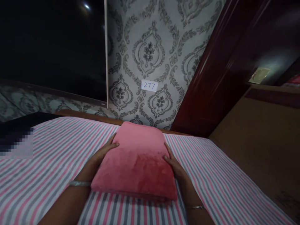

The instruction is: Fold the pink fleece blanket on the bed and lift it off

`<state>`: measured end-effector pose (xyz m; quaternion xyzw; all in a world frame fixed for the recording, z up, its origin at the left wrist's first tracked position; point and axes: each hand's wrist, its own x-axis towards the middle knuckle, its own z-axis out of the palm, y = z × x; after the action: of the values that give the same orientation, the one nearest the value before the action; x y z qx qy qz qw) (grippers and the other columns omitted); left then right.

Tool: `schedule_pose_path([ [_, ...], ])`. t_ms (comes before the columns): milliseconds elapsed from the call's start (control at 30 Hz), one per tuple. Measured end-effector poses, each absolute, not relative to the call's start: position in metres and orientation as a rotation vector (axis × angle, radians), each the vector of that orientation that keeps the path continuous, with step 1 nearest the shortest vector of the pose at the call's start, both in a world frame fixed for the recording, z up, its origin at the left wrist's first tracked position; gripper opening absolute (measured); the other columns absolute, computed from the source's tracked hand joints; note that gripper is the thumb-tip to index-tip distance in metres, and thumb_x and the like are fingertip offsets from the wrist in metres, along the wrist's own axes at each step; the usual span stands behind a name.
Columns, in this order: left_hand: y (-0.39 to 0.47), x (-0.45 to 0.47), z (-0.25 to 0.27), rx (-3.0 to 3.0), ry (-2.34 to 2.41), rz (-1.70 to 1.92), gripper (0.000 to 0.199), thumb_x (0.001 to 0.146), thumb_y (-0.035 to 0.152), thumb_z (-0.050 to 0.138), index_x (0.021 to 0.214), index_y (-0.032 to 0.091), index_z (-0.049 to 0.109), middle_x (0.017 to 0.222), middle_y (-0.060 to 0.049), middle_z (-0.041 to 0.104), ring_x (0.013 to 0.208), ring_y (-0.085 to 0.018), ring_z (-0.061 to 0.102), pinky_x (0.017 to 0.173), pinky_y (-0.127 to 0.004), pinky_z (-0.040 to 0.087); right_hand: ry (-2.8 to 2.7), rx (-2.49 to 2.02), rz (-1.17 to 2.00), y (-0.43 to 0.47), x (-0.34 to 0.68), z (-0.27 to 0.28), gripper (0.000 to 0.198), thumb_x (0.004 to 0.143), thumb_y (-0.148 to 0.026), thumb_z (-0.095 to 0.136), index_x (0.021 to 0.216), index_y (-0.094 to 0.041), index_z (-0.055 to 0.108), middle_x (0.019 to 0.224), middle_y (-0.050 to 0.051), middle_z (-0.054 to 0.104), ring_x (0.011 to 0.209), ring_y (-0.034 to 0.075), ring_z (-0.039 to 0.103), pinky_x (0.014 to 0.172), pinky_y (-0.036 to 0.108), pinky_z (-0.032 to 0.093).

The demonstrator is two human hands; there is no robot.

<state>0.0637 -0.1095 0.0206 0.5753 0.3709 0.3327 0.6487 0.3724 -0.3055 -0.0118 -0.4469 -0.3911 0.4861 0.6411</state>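
A folded pink plush blanket, its near right part a deeper red, lies on a striped sheet of pink, grey and white. My left hand clasps its left edge, thumb on top and the other fingers along the side, partly hidden. On the opposite edge my right hand holds it the same way, with the thumb over the top. The stacked folds show along the blanket's near edge. Both of my wrists wear a bangle.
Behind the sheet stands a patterned wallpaper wall with a paper label reading 277. A large dark screen hangs at the upper left. On the right are a dark red wooden post and a brown cardboard box.
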Motion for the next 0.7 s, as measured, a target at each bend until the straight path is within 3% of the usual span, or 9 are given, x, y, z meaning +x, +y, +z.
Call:
schedule_pose_path([
  [133, -0.105, 0.066, 0.016, 1.319, 0.860, 0.777, 0.110, 0.063, 0.052, 0.075, 0.157, 0.028, 0.024, 0.161, -0.006, 0.032, 0.143, -0.032, 0.037, 0.116, -0.039, 0.035, -0.858, -1.024, 1.123, -0.306, 0.372, -0.009, 0.103, 0.071, -0.050, 0.082, 0.155, -0.037, 0.024, 0.161, 0.004, 0.030, 0.142, 0.027, 0.039, 0.117, 0.049, 0.030],
  [333, -0.106, 0.065, 0.021, 1.378, 0.912, 0.770, 0.106, 0.070, 0.054, 0.070, 0.158, 0.032, 0.015, 0.164, -0.001, 0.023, 0.148, -0.028, 0.027, 0.120, -0.038, 0.028, -0.868, -1.050, 1.077, -0.305, 0.374, -0.008, 0.101, 0.068, -0.054, 0.082, 0.153, -0.034, 0.032, 0.159, 0.005, 0.034, 0.147, 0.028, 0.030, 0.118, 0.051, 0.026],
  [467, -0.108, 0.065, 0.024, 1.421, 0.955, 0.789, 0.101, 0.072, 0.062, 0.068, 0.157, 0.036, 0.019, 0.162, 0.002, 0.026, 0.148, -0.028, 0.023, 0.121, -0.039, 0.023, -0.884, -1.031, 1.072, -0.303, 0.376, -0.009, 0.099, 0.069, -0.057, 0.081, 0.152, -0.034, 0.034, 0.161, 0.003, 0.031, 0.147, 0.027, 0.030, 0.117, 0.047, 0.027],
  [600, -0.103, 0.071, 0.020, 1.464, 0.997, 0.868, 0.112, 0.060, 0.075, 0.069, 0.155, 0.040, 0.023, 0.163, 0.009, 0.021, 0.150, -0.028, 0.019, 0.122, -0.038, 0.018, -0.886, -0.940, 1.115, -0.301, 0.378, -0.006, 0.095, 0.070, -0.056, 0.079, 0.151, -0.034, 0.036, 0.159, 0.003, 0.035, 0.145, 0.026, 0.034, 0.118, 0.045, 0.027],
  [700, -0.100, 0.079, 0.022, 1.468, 1.097, 0.884, 0.121, 0.049, 0.083, 0.068, 0.154, 0.043, 0.023, 0.160, 0.013, 0.026, 0.148, -0.027, 0.025, 0.120, -0.038, 0.024, -0.843, -0.863, 1.183, -0.299, 0.380, -0.002, 0.099, 0.067, -0.055, 0.082, 0.152, -0.035, 0.035, 0.155, 0.004, 0.041, 0.140, 0.029, 0.041, 0.115, 0.049, 0.032],
])
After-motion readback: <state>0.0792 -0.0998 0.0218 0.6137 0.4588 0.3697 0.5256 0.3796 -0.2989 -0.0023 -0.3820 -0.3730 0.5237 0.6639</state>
